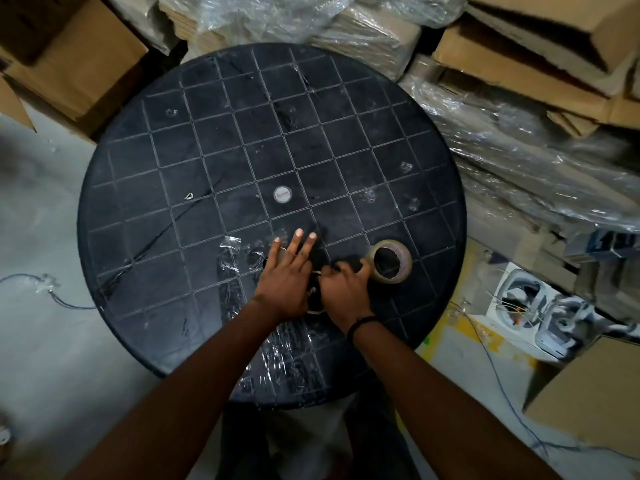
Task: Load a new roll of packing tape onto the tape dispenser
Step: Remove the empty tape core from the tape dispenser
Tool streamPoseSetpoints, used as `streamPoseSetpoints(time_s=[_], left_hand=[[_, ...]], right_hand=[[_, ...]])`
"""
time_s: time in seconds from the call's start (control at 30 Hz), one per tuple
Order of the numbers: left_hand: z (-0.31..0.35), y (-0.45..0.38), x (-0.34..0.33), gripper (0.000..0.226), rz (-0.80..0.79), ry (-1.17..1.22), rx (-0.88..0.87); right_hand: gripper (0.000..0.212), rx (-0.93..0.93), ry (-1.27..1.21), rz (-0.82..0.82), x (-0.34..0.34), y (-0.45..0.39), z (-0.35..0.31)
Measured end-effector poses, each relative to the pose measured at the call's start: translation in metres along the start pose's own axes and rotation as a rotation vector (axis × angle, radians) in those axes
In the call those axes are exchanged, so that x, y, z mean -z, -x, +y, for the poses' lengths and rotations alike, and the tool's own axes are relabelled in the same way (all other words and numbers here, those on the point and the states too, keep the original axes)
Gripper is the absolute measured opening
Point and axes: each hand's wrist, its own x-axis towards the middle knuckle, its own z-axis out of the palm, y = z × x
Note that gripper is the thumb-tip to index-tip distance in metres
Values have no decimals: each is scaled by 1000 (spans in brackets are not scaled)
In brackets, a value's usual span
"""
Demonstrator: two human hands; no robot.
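Spreading across the frame, a round black gridded worktop [214, 140], left hand [285, 282] pressing flat with fingers [297, 239] splayed over a mostly hidden dispenser [313, 296], right hand [341, 289] curling closed beside it, thumb touching the tape roll [389, 261] lying just right.

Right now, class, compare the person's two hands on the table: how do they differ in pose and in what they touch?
The left hand lies flat with fingers spread and straight; the right hand is curled. The left hand presses down on a dark object that is mostly hidden; the right hand reaches to the tape roll, thumb against its side. Only the right wrist wears a dark band. Both are bare and rest over the black table.
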Motion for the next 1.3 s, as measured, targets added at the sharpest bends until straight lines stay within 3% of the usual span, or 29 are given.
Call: streamPoseSetpoints(time_s=[0.13, 0.27, 0.37, 0.5, 0.63, 0.7, 0.83, 0.93, 1.13, 1.3], left_hand=[[-3, -2, -1, 47, 12, 32, 20], [-18, -8, 4, 64, -30, -19, -73], [-25, -16, 9, 67, -91, 3, -40], [-25, -19, 14, 54, -185, 13, 41], [-27, -25, 14, 62, -391, 92, 117], [-29, -27, 14, 66, -416, 95, 100], [-24, -19, 12, 73, -337, 142, 72], [-17, -12, 14, 72, -237, 136, 26], [-2, 1, 10, 44, -100, 68, 131], [0, 8, 2, 46, 20, 95, 243]], right_hand=[[11, 56, -9, 82, -1, -4, 1], [9, 192, -9, 251, -2, -12, 4], [9, 296, 19, 335, 0, -24, 4], [13, 334, 36, 260, 0, -31, 4], [19, 226, -29, 102, 6, -22, -2], [22, 158, -122, 22, 8, -16, -7], [45, 37, -254, -185, 17, -12, -12], [42, 25, -264, -219, 24, -14, -11], [20, 43, -179, -42, 19, -7, -12], [19, 75, 31, 151, 14, -6, -30]])
